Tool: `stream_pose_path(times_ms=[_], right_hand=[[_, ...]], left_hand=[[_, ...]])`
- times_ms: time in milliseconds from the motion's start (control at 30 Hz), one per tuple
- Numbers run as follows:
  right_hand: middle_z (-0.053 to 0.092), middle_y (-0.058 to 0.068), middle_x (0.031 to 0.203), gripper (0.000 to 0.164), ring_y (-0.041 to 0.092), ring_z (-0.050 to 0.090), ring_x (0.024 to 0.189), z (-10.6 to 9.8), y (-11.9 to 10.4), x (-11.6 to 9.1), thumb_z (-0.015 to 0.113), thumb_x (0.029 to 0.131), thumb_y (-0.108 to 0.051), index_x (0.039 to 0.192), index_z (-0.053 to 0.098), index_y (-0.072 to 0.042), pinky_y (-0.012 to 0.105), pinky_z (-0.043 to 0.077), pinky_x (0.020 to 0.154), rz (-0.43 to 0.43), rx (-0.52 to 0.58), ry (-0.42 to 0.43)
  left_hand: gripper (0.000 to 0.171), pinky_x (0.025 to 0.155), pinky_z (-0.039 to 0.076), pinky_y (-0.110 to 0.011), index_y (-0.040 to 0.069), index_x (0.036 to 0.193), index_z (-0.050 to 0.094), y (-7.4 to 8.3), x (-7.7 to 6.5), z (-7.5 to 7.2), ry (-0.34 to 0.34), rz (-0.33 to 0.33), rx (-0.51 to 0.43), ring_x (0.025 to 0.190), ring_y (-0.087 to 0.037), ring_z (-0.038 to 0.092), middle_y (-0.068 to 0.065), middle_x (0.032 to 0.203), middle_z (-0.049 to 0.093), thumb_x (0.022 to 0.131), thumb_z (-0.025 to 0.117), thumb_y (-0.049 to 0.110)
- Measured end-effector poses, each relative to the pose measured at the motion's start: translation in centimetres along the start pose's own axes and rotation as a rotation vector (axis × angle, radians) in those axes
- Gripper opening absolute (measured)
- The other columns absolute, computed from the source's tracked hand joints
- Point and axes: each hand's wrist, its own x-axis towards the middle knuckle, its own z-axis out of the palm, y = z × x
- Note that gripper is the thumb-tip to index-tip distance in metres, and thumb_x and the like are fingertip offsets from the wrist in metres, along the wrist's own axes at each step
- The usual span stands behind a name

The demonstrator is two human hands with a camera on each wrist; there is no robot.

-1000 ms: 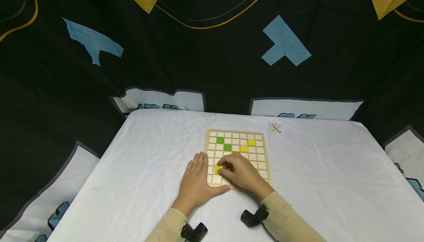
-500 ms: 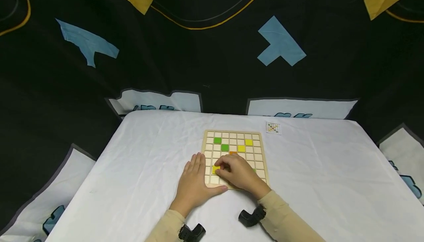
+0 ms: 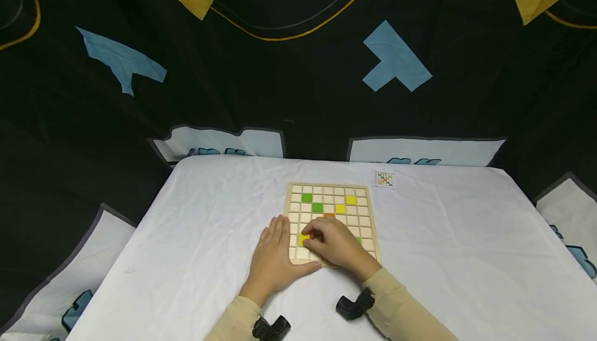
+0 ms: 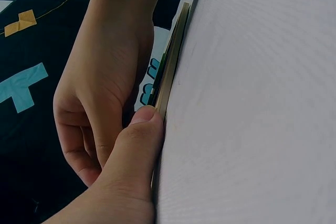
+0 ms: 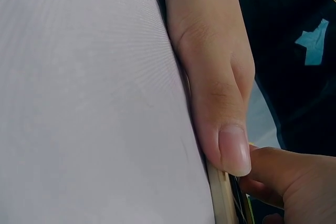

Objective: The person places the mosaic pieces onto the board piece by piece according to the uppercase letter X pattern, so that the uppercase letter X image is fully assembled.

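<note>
A square wooden grid board (image 3: 353,220) lies on the white cloth, filled with pale tiles and a few coloured ones. My left hand (image 3: 272,253) rests flat along its left side, fingers straight. The left thumb (image 4: 137,137) lies against the board's near edge. Over the lower half of the board, my right hand (image 3: 338,240) has thumb and index finger curled around the right part of a yellow tile (image 3: 301,240), pinching it. The other right fingers are tucked in, and this hand covers several cells. Part of an orange tile (image 3: 329,215) shows above its knuckles.
Green tiles (image 3: 307,197) sit at the board's upper left, yellow tiles (image 3: 351,200) at its upper right. A small printed grid card (image 3: 385,179) lies beyond the board's right corner. Behind the table (image 3: 448,237) hangs a dark patterned cloth (image 3: 261,87).
The head view has shifted slightly, so the scene sits a little further left than a second ago. Both hands keep their places on the board.
</note>
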Motion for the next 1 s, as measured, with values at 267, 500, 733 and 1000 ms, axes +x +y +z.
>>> stream_pose_path(times_ms=[267, 500, 733, 1000], right_hand=[[0.066, -0.014, 0.086, 0.011, 0.003, 0.056, 0.08, -0.19, 0.12, -0.42, 0.077, 0.087, -0.025, 0.096, 0.072, -0.021, 0.029, 0.051, 0.083, 0.002, -0.001, 0.018], [0.068, -0.011, 0.091, 0.013, 0.004, 0.058, 0.083, -0.28, 0.39, -0.58, 0.077, 0.087, -0.023, 0.098, 0.072, -0.019, 0.025, 0.052, 0.078, -0.024, -0.004, 0.002], [0.069, -0.009, 0.093, 0.014, 0.005, 0.059, 0.084, -0.95, 0.47, -0.66, 0.077, 0.087, -0.02, 0.099, 0.071, -0.017, 0.025, 0.053, 0.078, -0.042, 0.011, -0.011], [0.068, -0.008, 0.095, 0.015, 0.004, 0.057, 0.084, -0.4, -0.08, -0.11, 0.076, 0.088, -0.021, 0.101, 0.071, -0.017, 0.023, 0.053, 0.077, -0.056, 0.041, -0.021]], left_hand=[[0.132, 0.127, 0.015, -0.047, 0.0, 0.157, 0.018, 0.49, 0.08, 0.21, -0.015, 0.01, -0.031, 0.155, -0.029, 0.013, -0.016, 0.166, 0.017, 0.07, 0.048, 0.093], [0.132, 0.127, 0.015, -0.045, 0.001, 0.157, 0.019, 0.51, 0.04, 0.78, -0.017, -0.004, -0.031, 0.156, -0.027, 0.012, -0.015, 0.166, 0.017, 0.069, 0.046, 0.095], [0.131, 0.127, 0.016, -0.046, 0.001, 0.158, 0.018, 0.92, 0.13, 0.73, -0.013, -0.008, -0.06, 0.156, -0.028, 0.011, -0.015, 0.166, 0.015, 0.07, 0.046, 0.094], [0.131, 0.127, 0.016, -0.044, 0.0, 0.157, 0.018, 0.23, -0.07, -0.1, -0.012, -0.01, -0.017, 0.156, -0.027, 0.012, -0.015, 0.166, 0.017, 0.07, 0.047, 0.094]])
